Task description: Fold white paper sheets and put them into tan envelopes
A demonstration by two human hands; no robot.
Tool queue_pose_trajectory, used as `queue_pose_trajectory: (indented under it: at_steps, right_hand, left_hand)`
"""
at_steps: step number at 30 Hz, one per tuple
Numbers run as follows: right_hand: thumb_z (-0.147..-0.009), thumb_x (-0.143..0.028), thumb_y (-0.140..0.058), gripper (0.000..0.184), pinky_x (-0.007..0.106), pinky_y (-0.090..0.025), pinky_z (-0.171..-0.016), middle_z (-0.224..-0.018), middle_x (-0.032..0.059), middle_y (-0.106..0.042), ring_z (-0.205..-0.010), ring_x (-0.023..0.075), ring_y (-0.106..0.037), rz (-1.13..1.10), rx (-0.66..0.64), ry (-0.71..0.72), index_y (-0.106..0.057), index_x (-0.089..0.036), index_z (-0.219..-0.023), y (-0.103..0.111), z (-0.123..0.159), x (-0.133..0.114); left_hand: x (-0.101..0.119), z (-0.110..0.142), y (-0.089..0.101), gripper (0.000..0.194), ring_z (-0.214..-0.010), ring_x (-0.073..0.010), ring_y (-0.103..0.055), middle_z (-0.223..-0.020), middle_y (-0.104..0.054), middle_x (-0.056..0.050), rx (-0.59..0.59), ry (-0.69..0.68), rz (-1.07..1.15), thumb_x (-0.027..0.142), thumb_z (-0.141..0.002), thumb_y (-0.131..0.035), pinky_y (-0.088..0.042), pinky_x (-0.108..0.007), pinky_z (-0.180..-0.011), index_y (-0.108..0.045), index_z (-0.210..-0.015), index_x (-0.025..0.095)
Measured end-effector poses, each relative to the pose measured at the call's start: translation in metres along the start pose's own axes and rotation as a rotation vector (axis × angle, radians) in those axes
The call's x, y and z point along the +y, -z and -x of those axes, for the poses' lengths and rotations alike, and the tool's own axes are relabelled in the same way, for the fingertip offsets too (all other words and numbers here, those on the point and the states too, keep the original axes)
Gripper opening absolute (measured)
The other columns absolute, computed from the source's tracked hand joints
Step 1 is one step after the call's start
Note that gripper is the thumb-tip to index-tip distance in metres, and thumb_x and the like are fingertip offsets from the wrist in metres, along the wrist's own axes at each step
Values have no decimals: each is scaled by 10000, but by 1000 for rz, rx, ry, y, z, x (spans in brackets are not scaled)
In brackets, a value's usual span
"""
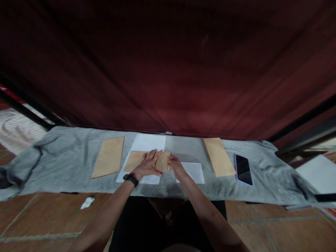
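Covering envelope (134, 161) with left hand (148, 167), spread flat, gripping nothing. Touching envelope's right end with right hand (176, 164), fingers curled; cannot tell whether pinched. Long axis crosswise, extending beneath left hand to right hand.

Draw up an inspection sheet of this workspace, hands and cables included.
Surface: grey cloth, wrinkled towards both ends.
Job's things: middle envelope, brown, partly over white paper; left envelope and right envelopes, also brown; smaller white paper by the right forearm.
Clutter: phone, screen dark; white scrap on the floor.
Hands: left hand spread on the middle envelope; right hand with fingers at its right end.
Cables: nothing clearly identifiable.
Surroundings: dark red fabric beyond the cloth; tiled floor.
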State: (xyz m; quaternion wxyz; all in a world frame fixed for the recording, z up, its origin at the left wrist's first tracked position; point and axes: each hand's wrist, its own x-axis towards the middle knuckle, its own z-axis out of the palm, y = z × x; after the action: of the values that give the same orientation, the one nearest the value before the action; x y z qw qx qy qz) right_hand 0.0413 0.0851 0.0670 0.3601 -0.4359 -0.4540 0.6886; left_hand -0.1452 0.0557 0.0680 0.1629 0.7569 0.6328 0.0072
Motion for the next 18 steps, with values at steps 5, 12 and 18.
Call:
queue_pose_trajectory:
  at_steps: [5,12,18]
  right_hand:
    - [-634,-375,-740,249,290,-520,-688,-682,1,-655,-738,186,-653,-22,86,-139,-585,-210,-739,1,-10,-6]
    - [-595,-327,-784,278,249,-490,-589,-604,-48,-598,-614,142,-610,-2,81,-237,-589,-208,-752,-4,-20,-16]
    - [-597,-386,-789,360,283,-498,-584,-705,6,-676,-656,188,-658,-59,-2,-258,-619,-178,-837,-13,-11,-20]
  left_hand:
    - [-3,1,-8,1297,-1527,-357,-113,-1645,-156,-211,46,-10,5,568,-565,-810,-131,-562,-1184,-82,-1589,246]
    - [1,5,-4,1261,-1512,-368,-165,-1612,-253,-200,119,-40,10,545,-586,-808,-120,-576,-1186,-99,-1586,250]
    - [8,10,4,1259,-1502,-377,-189,-1592,-289,-198,217,-93,-43,515,-575,-835,-93,-579,-1194,-138,-1586,239]
